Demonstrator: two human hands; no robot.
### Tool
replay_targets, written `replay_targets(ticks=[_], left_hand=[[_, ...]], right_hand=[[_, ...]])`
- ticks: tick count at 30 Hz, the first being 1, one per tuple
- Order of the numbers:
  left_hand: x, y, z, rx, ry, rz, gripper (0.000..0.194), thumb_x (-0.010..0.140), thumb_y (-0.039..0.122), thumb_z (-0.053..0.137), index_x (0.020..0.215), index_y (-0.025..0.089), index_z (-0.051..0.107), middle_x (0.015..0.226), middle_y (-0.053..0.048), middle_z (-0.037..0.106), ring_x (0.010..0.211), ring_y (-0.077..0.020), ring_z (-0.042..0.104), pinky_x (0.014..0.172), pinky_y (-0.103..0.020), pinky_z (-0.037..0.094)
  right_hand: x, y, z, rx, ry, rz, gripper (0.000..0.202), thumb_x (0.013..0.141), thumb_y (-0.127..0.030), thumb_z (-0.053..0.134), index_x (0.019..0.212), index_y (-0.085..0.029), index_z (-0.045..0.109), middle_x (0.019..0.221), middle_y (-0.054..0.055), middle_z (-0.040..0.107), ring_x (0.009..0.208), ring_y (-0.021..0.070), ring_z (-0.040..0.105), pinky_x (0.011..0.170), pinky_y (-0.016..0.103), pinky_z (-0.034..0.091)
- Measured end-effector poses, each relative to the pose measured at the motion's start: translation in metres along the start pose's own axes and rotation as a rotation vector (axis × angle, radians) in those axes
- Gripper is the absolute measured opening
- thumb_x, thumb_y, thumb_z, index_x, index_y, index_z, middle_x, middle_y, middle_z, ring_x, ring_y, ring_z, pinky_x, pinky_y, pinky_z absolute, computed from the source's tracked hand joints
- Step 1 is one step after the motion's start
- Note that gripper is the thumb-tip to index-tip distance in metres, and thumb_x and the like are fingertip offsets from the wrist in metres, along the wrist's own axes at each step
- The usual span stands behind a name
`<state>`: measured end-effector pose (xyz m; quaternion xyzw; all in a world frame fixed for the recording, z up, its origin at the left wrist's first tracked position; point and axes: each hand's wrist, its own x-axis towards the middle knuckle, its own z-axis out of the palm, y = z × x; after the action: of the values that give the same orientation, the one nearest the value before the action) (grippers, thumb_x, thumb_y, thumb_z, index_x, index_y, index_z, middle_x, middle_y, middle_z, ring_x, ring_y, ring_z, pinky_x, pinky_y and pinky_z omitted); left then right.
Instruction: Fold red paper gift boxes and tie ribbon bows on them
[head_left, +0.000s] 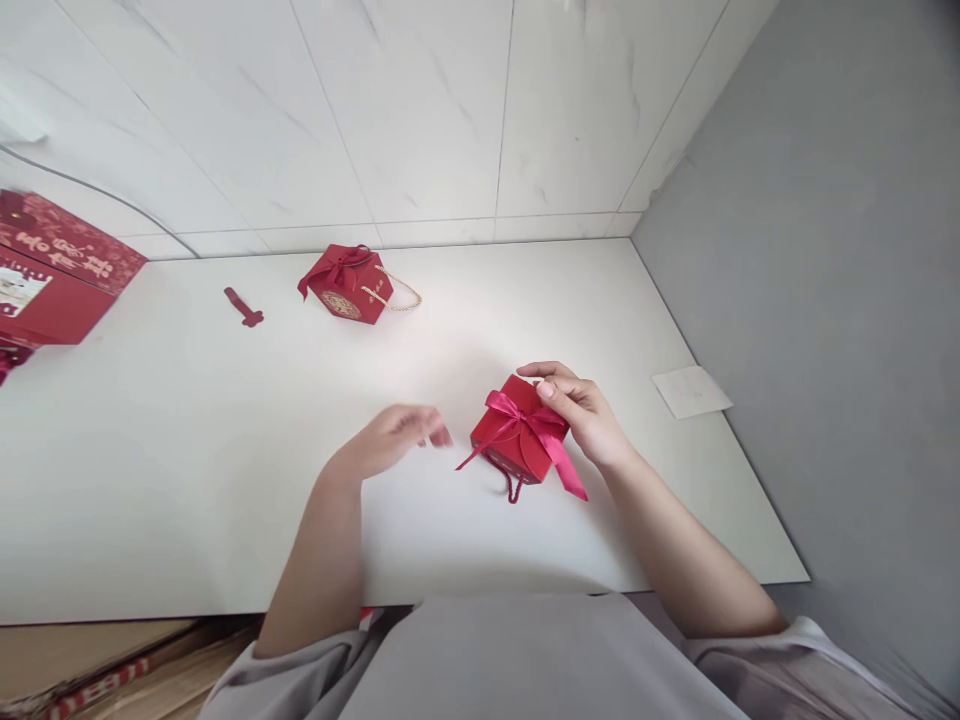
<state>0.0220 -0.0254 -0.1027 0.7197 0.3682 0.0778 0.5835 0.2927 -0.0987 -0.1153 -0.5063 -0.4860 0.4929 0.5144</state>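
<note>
A small red gift box (501, 437) with a bright pink ribbon bow (523, 416) on its top is near the middle of the white table. My right hand (585, 410) grips its right side, thumb on the upper face and index finger reaching over the far edge; the other fingers are partly hidden. A dark red cord handle (513, 488) hangs from the near side of the box. To the left of it, apart from the box, my left hand (401, 437) hovers with loosely bent fingers, blurred at the tips, and nothing visible in them.
Near the wall lies a second red gift box (358, 285) with a dark red bow and gold cord handle. A small red paper strip (244, 308) is left of it. Larger red packaging (71, 265) stands far left. A white card (691, 391) lies at the right edge.
</note>
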Motion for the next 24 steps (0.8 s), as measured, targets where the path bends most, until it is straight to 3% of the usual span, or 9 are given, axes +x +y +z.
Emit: replay_targets(ticks=[2,4,7,11,14,16,19,21,24], left_hand=[[0.006,-0.002,0.005,-0.022,0.320,0.069,0.037,0.095,0.051,0.046,0.089,0.020,0.066,0.098,-0.007,0.069,0.098,-0.0221,0.063,0.088,-0.036,0.048],[0.012,0.000,0.016,-0.059,0.407,0.150,0.030,0.093,0.049,0.052,0.102,0.022,0.062,0.113,-0.007,0.065,0.113,-0.0233,0.058,0.093,-0.036,0.046],[0.017,0.008,0.034,-0.087,0.314,0.222,0.036,0.090,0.044,0.060,0.120,0.026,0.055,0.128,-0.007,0.058,0.119,-0.0226,0.054,0.092,-0.033,0.047],[0.013,0.014,0.040,-0.034,0.209,0.212,0.051,0.082,0.039,0.071,0.127,0.027,0.050,0.115,-0.006,0.061,0.081,-0.0145,0.057,0.070,-0.028,0.046],[0.011,0.013,0.038,-0.033,0.154,0.214,0.058,0.078,0.038,0.075,0.128,0.027,0.048,0.102,-0.003,0.060,0.069,-0.0117,0.049,0.063,-0.026,0.043],[0.012,0.011,0.039,-0.030,0.158,0.255,0.052,0.077,0.035,0.076,0.122,0.026,0.050,0.100,-0.003,0.059,0.076,-0.0139,0.053,0.070,-0.028,0.046],[0.015,0.009,0.043,-0.021,0.232,0.364,0.039,0.075,0.031,0.078,0.104,0.023,0.054,0.115,-0.007,0.054,0.108,-0.0226,0.055,0.094,-0.038,0.046],[0.016,0.010,0.045,-0.036,0.246,0.386,0.034,0.074,0.028,0.078,0.097,0.023,0.053,0.132,-0.010,0.047,0.131,-0.0281,0.043,0.107,-0.044,0.040],[0.015,0.012,0.045,-0.062,0.163,0.367,0.026,0.076,0.025,0.075,0.087,0.022,0.052,0.150,-0.009,0.036,0.146,-0.0300,0.027,0.116,-0.048,0.031]], right_hand=[[-0.001,0.001,0.002,-0.054,-0.018,-0.053,0.044,0.089,-0.049,0.062,0.055,-0.022,0.060,0.114,0.008,0.065,0.126,0.0299,0.053,0.094,0.042,0.046],[-0.001,0.000,0.004,-0.107,-0.080,-0.113,0.044,0.090,-0.047,0.061,0.054,-0.022,0.062,0.122,0.007,0.064,0.130,0.0289,0.050,0.103,0.044,0.042],[-0.003,-0.002,0.005,-0.166,-0.185,-0.180,0.039,0.093,-0.044,0.059,0.061,-0.024,0.068,0.134,0.005,0.059,0.139,0.0270,0.041,0.112,0.044,0.035],[-0.005,-0.007,-0.001,-0.219,-0.269,-0.177,0.015,0.082,-0.040,0.074,0.076,-0.026,0.074,0.151,0.001,0.044,0.143,0.0298,0.034,0.111,0.046,0.037],[-0.005,-0.009,-0.005,-0.231,-0.326,-0.167,0.012,0.086,-0.036,0.070,0.079,-0.027,0.075,0.152,0.000,0.042,0.144,0.0291,0.034,0.115,0.047,0.032],[-0.004,-0.009,-0.004,-0.194,-0.363,-0.153,0.015,0.089,-0.035,0.065,0.081,-0.028,0.075,0.152,-0.001,0.043,0.143,0.0275,0.035,0.115,0.046,0.032],[-0.004,-0.008,-0.001,-0.143,-0.395,-0.136,0.017,0.092,-0.033,0.060,0.084,-0.028,0.075,0.151,-0.002,0.043,0.143,0.0265,0.036,0.115,0.044,0.033],[-0.004,-0.009,0.001,-0.125,-0.396,-0.145,0.020,0.092,-0.030,0.058,0.082,-0.027,0.074,0.150,-0.002,0.044,0.143,0.0264,0.035,0.114,0.044,0.034],[-0.004,-0.011,0.004,-0.117,-0.395,-0.172,0.023,0.092,-0.026,0.055,0.077,-0.026,0.072,0.150,-0.002,0.045,0.142,0.0267,0.036,0.113,0.045,0.036]])
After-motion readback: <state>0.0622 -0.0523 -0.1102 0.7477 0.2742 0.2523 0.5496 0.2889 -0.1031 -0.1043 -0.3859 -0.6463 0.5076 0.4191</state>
